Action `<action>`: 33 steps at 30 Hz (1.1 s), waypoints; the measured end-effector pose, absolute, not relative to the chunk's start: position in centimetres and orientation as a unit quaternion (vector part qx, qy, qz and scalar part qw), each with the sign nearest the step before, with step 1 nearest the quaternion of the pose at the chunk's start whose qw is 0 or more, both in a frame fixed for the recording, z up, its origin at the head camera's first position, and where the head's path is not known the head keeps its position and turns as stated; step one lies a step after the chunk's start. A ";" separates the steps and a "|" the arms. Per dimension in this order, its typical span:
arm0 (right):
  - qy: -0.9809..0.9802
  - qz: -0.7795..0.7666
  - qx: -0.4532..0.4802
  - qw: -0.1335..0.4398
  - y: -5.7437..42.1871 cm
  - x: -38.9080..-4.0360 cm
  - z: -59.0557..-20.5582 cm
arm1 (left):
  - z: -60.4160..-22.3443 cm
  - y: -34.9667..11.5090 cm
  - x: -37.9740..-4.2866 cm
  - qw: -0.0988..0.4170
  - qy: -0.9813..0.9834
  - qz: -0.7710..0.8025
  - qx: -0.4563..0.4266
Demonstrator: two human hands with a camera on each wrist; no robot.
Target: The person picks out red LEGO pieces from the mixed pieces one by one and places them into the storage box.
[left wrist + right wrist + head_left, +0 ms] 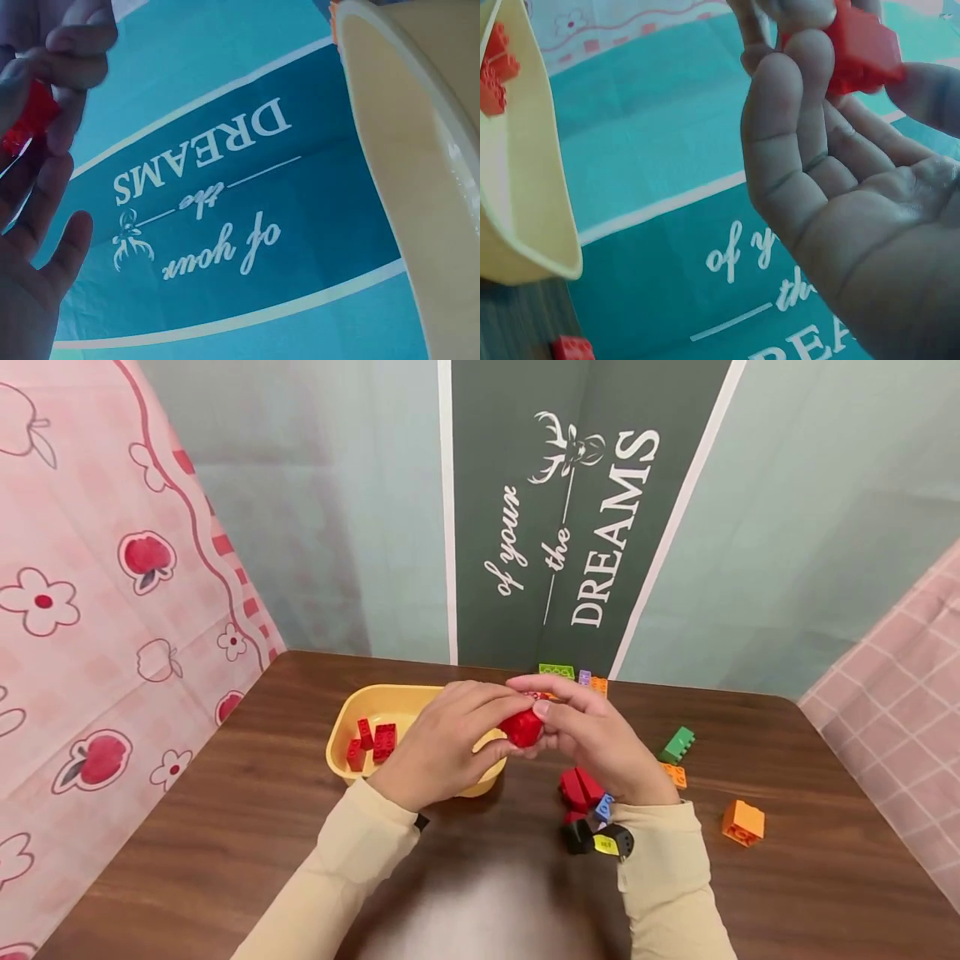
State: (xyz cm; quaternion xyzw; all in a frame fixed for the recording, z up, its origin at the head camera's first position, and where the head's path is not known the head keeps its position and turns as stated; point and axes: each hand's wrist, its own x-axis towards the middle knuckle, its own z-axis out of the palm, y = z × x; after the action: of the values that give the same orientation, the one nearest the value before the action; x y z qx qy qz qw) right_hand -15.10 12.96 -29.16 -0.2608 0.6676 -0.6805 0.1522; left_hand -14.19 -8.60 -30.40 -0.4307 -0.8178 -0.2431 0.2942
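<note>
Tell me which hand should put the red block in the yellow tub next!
Probably the left hand: both hands grip the red block, but the left is nearer the yellow tub than the right hand.

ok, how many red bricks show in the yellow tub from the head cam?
3 in the tub: a wide brick nearest the left hand, a narrow brick left of it, and a third brick in front of that. The hand may hide more.
</note>
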 end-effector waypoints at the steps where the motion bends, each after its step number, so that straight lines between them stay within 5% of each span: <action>1: 0.682 -0.670 -0.254 0.148 13.0 -15.1 -29.2 | -30.5 -8.7 -14.2 0.297 -0.818 -0.247 -0.426; 23: 0.810 -0.536 -0.220 0.088 15.2 -15.8 -29.5 | -31.5 -12.7 -17.2 0.330 -0.853 -0.260 -0.309; 33: 0.826 -0.525 -0.196 0.071 15.8 -15.8 -29.2 | -31.3 -15.7 -18.1 0.237 -0.927 -0.224 -0.185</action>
State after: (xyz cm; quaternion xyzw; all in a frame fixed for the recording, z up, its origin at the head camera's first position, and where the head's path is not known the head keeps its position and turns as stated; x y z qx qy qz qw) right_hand -15.78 15.77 -29.17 -0.1958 0.8255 -0.5246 0.0707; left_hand -18.07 -15.72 -31.32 -0.1845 -0.9270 -0.2241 0.2374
